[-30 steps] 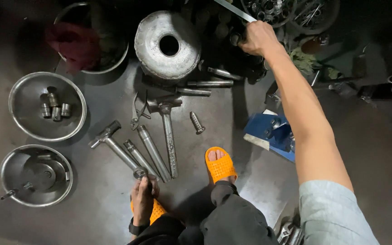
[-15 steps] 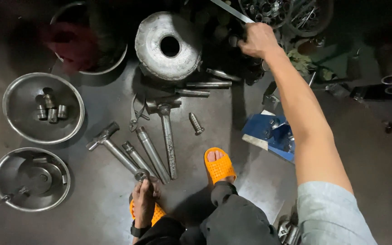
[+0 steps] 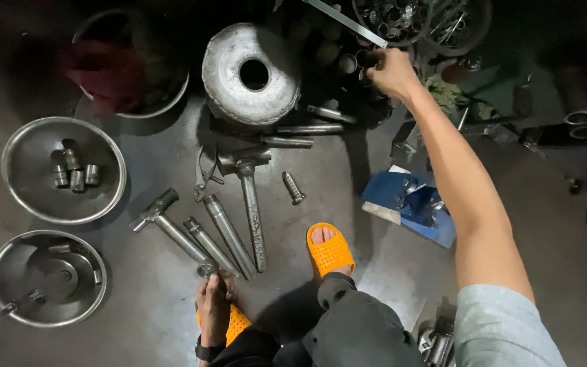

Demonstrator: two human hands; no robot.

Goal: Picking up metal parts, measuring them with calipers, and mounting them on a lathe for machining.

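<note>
Down at six o'clock, the left hand [image 3: 213, 299] rests over an orange slipper, its fingers curled together around the near end of a long grey steel socket bar [image 3: 198, 253] that lies on the dark concrete floor [image 3: 151, 340]. Just beside that bar, toward three o'clock, lie two more steel shafts [image 3: 239, 231], side by side. Up at one o'clock the right hand [image 3: 392, 71] stretches out with fingers closed on a small dark cylindrical socket [image 3: 367, 59]; how firmly it pinches is hard to tell. Near it, toward eleven o'clock, sits a round dented grey metal drum [image 3: 229, 75] with a central hole. At nine o'clock a shallow steel bowl [image 3: 28, 197] holds several short sockets; below it, at eight o'clock, a second steel bowl [image 3: 8, 299] holds flat parts. At three o'clock a flat blue rectangular package [image 3: 388, 194] with a pale edge lies beside the right forearm, small metal pieces on top.
</note>
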